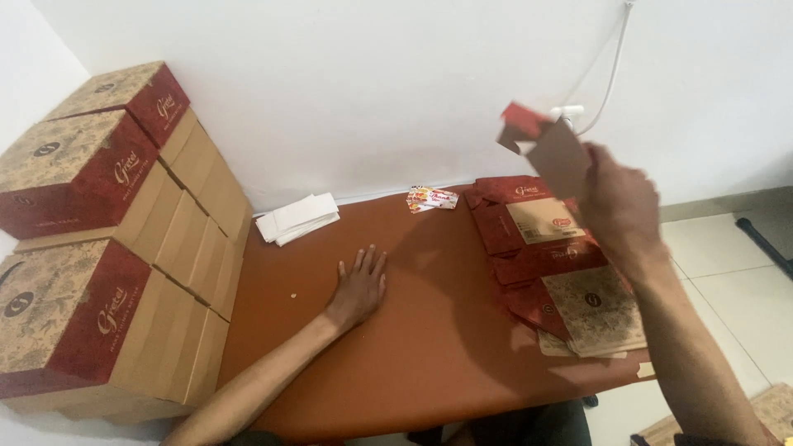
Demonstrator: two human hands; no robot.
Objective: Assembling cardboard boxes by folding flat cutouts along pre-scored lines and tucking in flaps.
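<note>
So the right hand (621,208) is up in the air at about 2 o'clock, fingers pinched around a flat, unfolded carton blank (547,147), brown on the side I can see with a bit of red at the top edge. It's a touch blurry, but the blank is clearly lifted off everything and tilted. Just below it, around 3 o'clock, sits the pile of flat blanks (562,264), red with a beige patterned panel, fanned out a bit at the table's right side. The left hand (358,287) is dead centre, lying flat on the reddish-brown table (429,347), fingers spread, holding nothing. Further out, at 12 o'clock near the wall, there's a little bunch of colourful stickers (431,198), and at 11 o'clock a small stack of white paper slips (296,218). Over at 9 o'clock, finished boxes (91,248) with red and patterned lids are stacked high against the wall.
</note>
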